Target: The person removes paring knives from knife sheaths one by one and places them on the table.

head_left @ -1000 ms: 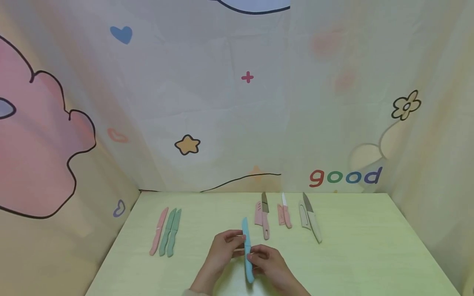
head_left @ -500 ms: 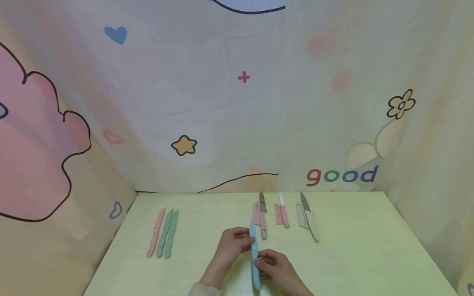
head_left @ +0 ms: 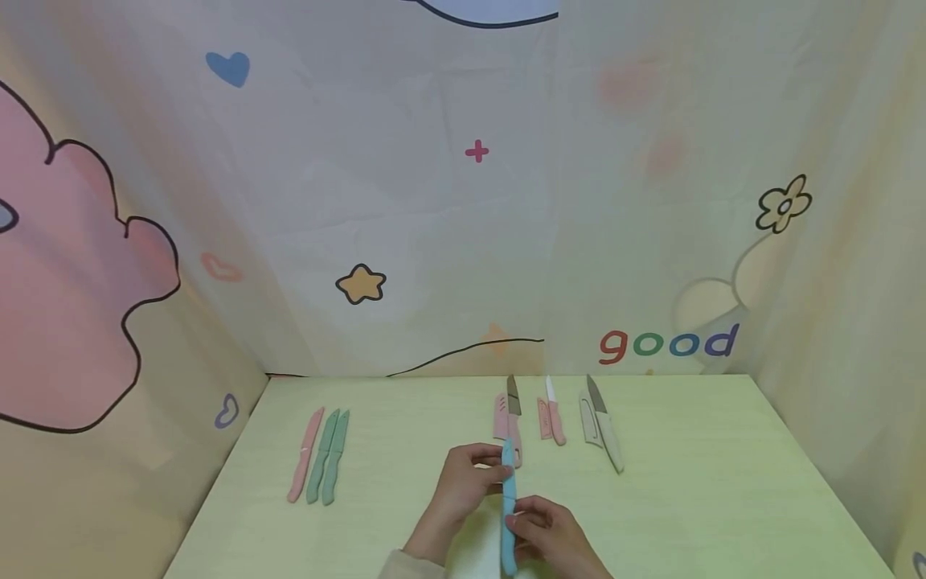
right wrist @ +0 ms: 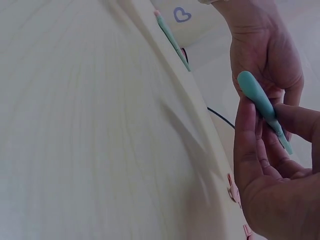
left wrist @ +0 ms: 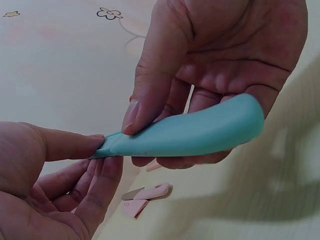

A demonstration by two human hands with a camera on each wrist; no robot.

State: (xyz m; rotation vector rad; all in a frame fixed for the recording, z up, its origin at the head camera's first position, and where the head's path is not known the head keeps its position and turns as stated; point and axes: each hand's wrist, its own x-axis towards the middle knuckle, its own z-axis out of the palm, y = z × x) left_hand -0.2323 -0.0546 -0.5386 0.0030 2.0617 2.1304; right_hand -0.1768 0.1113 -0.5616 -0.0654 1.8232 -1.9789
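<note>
We see the left hand (head_left: 466,485) pinching the sheath (head_left: 509,484), right hand (head_left: 547,531) gripping the blue knife (head_left: 508,543) by its handle, raised at the tabletop's (head_left: 723,490) 6 o'clock, tip toward 12. We'd judge: sheath-handling step; next move probably calls for straight, steady alignment.

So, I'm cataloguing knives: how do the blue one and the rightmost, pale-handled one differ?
The blue knife is held up; the pale-handled knife lies on the table. The blue knife is blue end to end; the pale-handled knife has a dark grey blade. Both are long and slim.
</note>
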